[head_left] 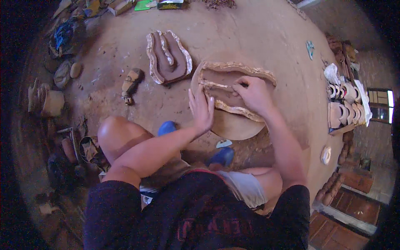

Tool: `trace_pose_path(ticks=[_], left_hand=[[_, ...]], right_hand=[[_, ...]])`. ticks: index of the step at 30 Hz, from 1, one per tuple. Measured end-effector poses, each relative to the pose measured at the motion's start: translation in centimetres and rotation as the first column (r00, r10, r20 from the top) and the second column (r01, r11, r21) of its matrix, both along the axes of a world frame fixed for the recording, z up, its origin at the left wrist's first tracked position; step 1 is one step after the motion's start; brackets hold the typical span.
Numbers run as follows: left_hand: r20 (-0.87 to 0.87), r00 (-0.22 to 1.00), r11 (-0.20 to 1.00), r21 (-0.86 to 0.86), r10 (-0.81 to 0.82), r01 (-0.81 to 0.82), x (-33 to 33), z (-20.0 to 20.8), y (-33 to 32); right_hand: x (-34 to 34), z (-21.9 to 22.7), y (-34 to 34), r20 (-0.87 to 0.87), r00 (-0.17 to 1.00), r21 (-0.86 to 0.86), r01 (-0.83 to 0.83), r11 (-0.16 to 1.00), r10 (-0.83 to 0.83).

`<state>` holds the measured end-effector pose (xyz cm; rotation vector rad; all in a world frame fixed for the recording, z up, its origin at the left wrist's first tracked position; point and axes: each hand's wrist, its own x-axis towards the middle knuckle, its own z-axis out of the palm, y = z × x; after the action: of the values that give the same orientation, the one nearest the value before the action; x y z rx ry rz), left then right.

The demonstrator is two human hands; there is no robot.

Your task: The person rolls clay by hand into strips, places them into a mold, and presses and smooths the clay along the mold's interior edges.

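Note:
A U-shaped clay piece (237,67) with wavy walls and pale, rough rims lies on a round board (233,132) in front of me. A thin ridge (216,85) runs along its middle. My left hand (202,109) lies flat, fingers stretched, against the piece's left end. Over the middle, my right hand (251,92) is closed in a pinch at the right end of the ridge. Whatever sits between those fingertips is hidden. Farther left stands a similar clay piece (188,62) with a ridge down its centre.
Lumpy tan pieces (132,83) lie on the floor to the left. Blue footwear (222,156) shows near my legs, beside a small pale half-round piece (223,143). Stacked curved clay parts (345,112) stand at the right. Clutter (62,37) lines the far left.

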<state>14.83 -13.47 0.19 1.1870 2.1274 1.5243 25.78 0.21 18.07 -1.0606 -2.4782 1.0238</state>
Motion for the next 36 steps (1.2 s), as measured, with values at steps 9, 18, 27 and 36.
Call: trace_pose_path(ticks=[9, 18, 27, 36], left_hand=[[-0.121, 0.993, 0.989, -0.146, 0.001, -0.019, -0.7, 3.1, 1.9], [-0.141, 0.964, 0.957, -0.219, -0.224, 0.190, 3.5, 4.1, 0.9], [-0.230, 0.942, 0.960, -0.193, -0.244, 0.201, 2.4, 2.5, 2.2], [-0.281, 0.894, 0.928, -0.240, -0.349, 0.287, 2.2, 3.3, 2.3]], right_hand=[[-6.3, -0.4, 4.5, 0.356, 0.922, 0.273, -0.258, 0.927, 0.152], [-8.0, -1.3, 9.9, 0.364, 0.867, 0.325, -0.460, 0.827, 0.339], [-3.4, 0.4, 7.4, 0.716, 0.654, 0.190, -0.517, 0.835, 0.242], [-5.0, 0.1, 12.1, 0.617, 0.758, 0.184, -0.398, 0.899, 0.209]])
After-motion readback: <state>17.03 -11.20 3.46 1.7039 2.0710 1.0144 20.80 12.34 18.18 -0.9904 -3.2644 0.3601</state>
